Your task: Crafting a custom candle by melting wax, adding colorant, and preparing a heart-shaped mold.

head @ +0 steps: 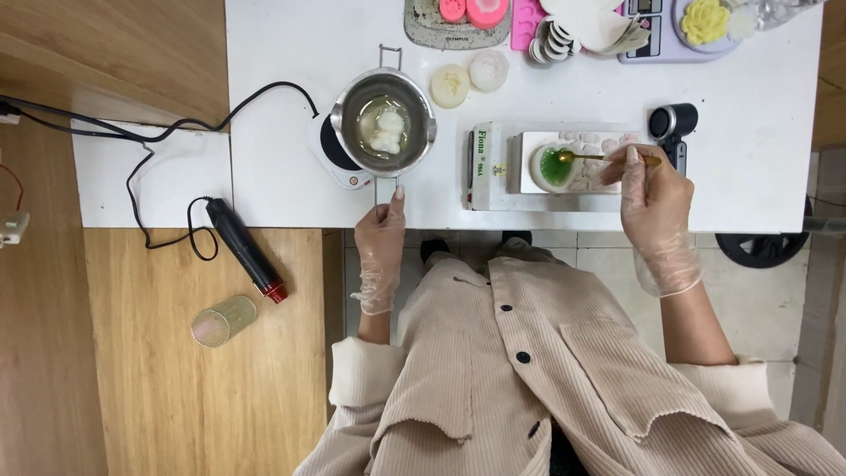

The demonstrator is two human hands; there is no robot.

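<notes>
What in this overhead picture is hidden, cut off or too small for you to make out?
Head view:
- Right hand: palm side hidden; its grip on the gold spoon shows only from behind.
- Left hand: fingertips at the pot handle; grip unclear.
- White lumps in the metal pot: too small to identify.
- Pink moulds and yellow flower: cut off by the top edge.

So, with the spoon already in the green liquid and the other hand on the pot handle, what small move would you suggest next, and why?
Probably a gentle stir. The right hand holds the gold spoon with its bowl in the green liquid of the small white dish. The left hand only touches the handle of the metal pot, where white lumps look unmelted, so pouring seems premature.
</notes>
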